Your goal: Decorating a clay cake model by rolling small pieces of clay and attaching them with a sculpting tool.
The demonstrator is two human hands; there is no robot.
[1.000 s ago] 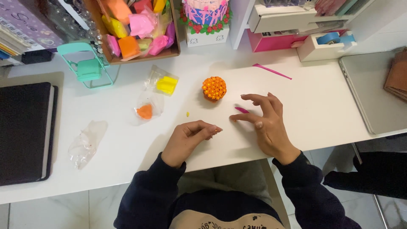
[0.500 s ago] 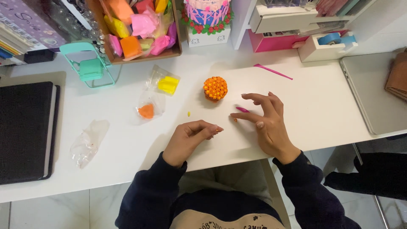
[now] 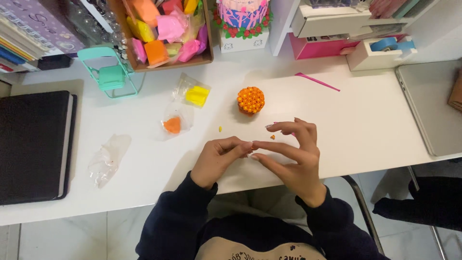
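My left hand (image 3: 219, 156) and my right hand (image 3: 294, 155) meet fingertip to fingertip just above the white desk (image 3: 365, 120). The left fingers are pinched together. The right thumb and forefinger reach to them, with the other right fingers spread. I cannot see anything between the tips. A bumpy orange clay ball (image 3: 250, 100) stands just beyond the hands. A tiny orange crumb (image 3: 272, 137) and a yellow crumb (image 3: 220, 129) lie on the desk. The tip of a thin pink tool (image 3: 268, 125) pokes out by my right fingers.
Small bags of orange clay (image 3: 172, 124) and yellow clay (image 3: 196, 95) lie at the left, with an empty bag (image 3: 107, 158) nearer the edge. A box of coloured clay (image 3: 166, 29), a mint stand (image 3: 108, 74), a black notebook (image 3: 31, 144), a pink stick (image 3: 317, 82) and a laptop (image 3: 430, 108) surround them.
Both hands have drawn together. The right hand moved left off the pink tool, and its fingertips now touch those of the left hand.
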